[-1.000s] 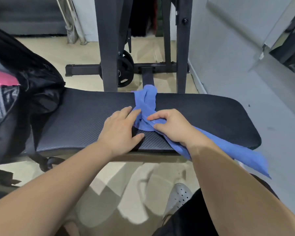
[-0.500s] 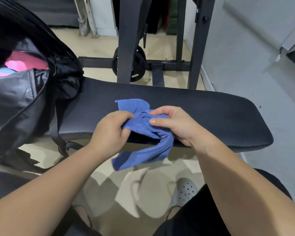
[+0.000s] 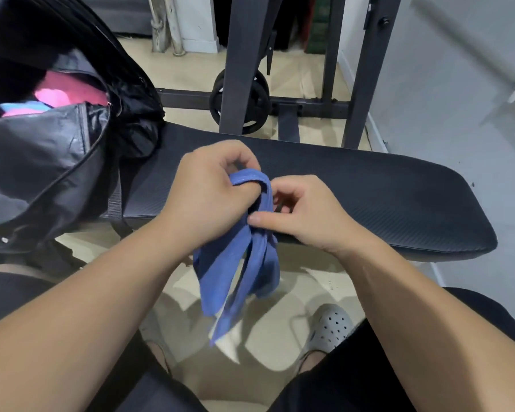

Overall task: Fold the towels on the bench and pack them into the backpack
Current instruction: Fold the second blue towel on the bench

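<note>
Black padded bench (image 3: 369,185) across a gym floor (image 3: 298,75), open backpack (image 3: 42,162) at its left end, pink and blue cloth (image 3: 72,93) already inside. Blue towel (image 3: 235,269) held over the near edge, pinched at its top by left hand (image 3: 208,191), clamped lower down by right hand (image 3: 306,215). Could slip loose or go in crumpled: bunched, not folded flat. Limp, twisted into uneven strips, tails hanging toward the floor.

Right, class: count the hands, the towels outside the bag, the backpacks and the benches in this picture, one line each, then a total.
Hands: 2, the left hand and the right hand
Towels outside the bag: 1, the blue towel
Backpacks: 1, the backpack
Benches: 1, the bench
Total: 5
</note>
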Demonstrator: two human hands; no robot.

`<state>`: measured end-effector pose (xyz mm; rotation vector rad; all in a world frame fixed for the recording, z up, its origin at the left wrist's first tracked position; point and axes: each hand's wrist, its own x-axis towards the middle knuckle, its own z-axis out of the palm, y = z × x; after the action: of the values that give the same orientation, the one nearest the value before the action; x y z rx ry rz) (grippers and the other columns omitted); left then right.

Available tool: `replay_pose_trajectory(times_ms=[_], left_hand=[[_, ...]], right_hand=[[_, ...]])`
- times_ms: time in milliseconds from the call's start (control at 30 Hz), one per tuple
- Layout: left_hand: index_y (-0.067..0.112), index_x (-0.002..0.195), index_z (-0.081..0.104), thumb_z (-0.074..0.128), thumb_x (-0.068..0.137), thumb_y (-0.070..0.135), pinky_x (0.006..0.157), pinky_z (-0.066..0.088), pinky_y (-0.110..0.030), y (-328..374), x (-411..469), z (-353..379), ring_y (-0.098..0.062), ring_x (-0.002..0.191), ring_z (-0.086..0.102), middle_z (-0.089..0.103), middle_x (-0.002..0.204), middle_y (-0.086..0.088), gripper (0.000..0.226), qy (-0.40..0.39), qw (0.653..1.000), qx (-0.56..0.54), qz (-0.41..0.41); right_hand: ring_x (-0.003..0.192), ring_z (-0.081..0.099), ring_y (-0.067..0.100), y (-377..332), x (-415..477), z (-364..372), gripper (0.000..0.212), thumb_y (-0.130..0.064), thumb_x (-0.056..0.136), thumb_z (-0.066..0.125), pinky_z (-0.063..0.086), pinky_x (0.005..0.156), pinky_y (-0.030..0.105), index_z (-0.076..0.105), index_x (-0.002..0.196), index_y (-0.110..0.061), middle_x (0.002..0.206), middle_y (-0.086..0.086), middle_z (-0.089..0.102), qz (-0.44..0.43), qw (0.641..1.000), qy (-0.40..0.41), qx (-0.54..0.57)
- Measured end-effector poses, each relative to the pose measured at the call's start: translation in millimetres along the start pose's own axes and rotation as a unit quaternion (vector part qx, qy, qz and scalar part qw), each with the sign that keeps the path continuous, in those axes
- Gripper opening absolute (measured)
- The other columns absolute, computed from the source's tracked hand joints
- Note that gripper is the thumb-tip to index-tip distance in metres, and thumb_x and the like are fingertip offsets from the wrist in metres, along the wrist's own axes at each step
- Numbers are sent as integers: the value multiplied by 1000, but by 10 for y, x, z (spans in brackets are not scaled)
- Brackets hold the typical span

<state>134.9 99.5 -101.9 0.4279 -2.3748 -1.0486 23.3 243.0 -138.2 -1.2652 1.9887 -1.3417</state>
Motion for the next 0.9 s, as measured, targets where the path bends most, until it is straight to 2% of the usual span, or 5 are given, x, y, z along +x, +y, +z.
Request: replay_pose_trajectory(times_ms=[200,400,667,767,900], left_hand=[[19,66,69,75,78,22,56,42,-27,-105,150,29,-10,56,50,66,66,0,13,-47,997,9,-60],[7,68,65,74,82,22,60,41,-28,-471,237,3,-11,61,51,63,68,-8,23,12,992,-13,-127],[8,60,39,68,87,36,53,21,-33,-1006,114,-28,-20,58,27,28,57,-3,48,15,971,67,-228],[11,63,42,64,88,34,54,21,-33,-1034,141,-59,-20,59,27,28,62,-6,41,45,966,69,-246],[12,61,37,59,90,35,53,23,-34,-1089,245,-80,-21,59,27,30,60,-5,43,95,962,93,-238]], right_hand=[[56,51,7,235,29,-86,11,-9,69,66,41,54,21,68,71,-20,63,-6,64,80,971,167,-149],[59,56,16,555,6,-230,12,-8,75,60,52,63,34,69,70,-14,64,-1,65,214,941,2,-260],[62,46,11,462,-30,-370,29,-29,96,62,37,62,28,63,75,-9,65,-6,55,188,981,38,-31],[54,50,6,433,-90,-554,34,-44,81,80,43,51,24,66,72,-15,61,-9,57,199,970,-55,-131],[64,59,14,630,-196,-790,20,-32,76,84,49,63,31,68,71,-22,67,-5,66,258,910,-170,-277]])
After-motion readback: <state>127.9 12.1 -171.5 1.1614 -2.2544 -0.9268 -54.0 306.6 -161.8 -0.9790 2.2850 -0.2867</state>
